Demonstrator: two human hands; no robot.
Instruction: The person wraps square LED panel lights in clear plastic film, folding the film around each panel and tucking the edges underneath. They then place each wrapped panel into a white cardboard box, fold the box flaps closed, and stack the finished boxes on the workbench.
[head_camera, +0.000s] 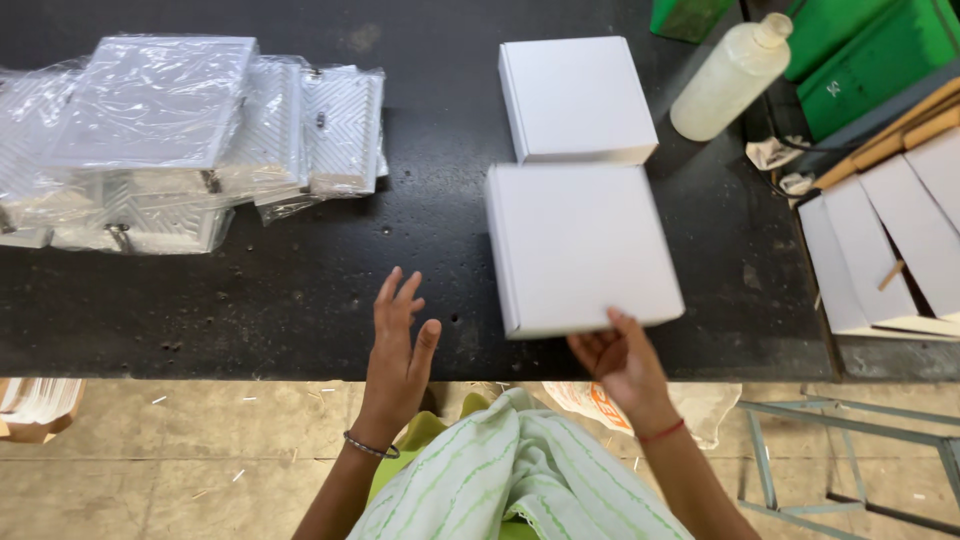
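Note:
A closed white cardboard box (583, 245) lies on the black table (300, 290) near its front edge. My right hand (622, 362) grips that box at its near edge, thumb on top. My left hand (398, 350) is raised above the table's front edge, left of the box, with fingers spread and holding nothing. A second white box (575, 97) lies just behind the first one, close to it.
Clear plastic bags of white ridged items (170, 140) pile up at the left. A translucent plastic bottle (730, 78) lies at the back right, near green crates (860, 55). Flat white box blanks (890, 240) fan out at the right. A striped cloth (520, 470) covers my lap.

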